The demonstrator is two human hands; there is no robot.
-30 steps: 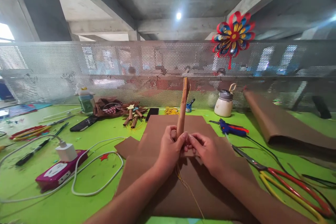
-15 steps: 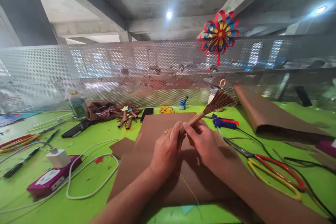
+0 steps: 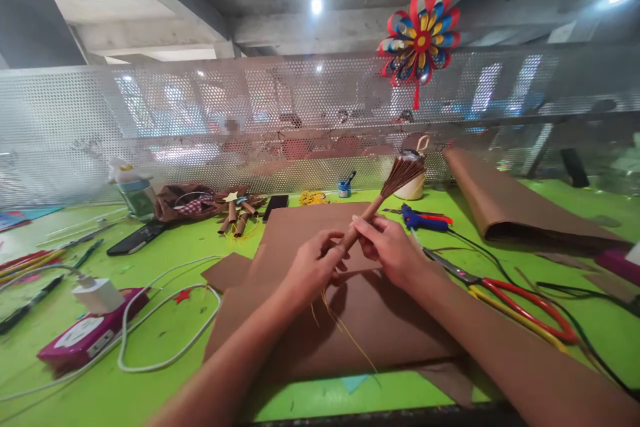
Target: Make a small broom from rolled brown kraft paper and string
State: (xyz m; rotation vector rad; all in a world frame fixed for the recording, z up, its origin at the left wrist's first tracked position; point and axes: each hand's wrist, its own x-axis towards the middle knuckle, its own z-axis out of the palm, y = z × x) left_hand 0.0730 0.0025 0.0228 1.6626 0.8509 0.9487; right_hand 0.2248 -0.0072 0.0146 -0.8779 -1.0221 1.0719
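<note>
A small brown paper broom (image 3: pixel 369 212) is held up, tilted, with its fanned strips pointing up and to the right. My right hand (image 3: pixel 387 247) pinches its rolled handle at mid-length between thumb and fingers. Lower down, my left hand (image 3: pixel 316 265) grips the handle's bottom end, fingers curled round it. Thin yellow string (image 3: pixel 350 333) hangs beneath my left hand. Under both hands lies a large sheet of brown paper (image 3: pixel 310 233).
Scissors (image 3: pixel 500 300) and a blue glue gun (image 3: pixel 425 219) with its cable lie to the right, near folded brown paper (image 3: pixel 520 207). On the left are a purple power strip (image 3: pixel 95 333), a white cable (image 3: pixel 170 367) and a phone (image 3: pixel 137 237). Small paper brooms (image 3: pixel 239 217) rest behind.
The broom has tipped a little more upright and its bristles look narrower. My left fingers have loosened from a flat press to a curled grip. The camera view has shifted slightly.
</note>
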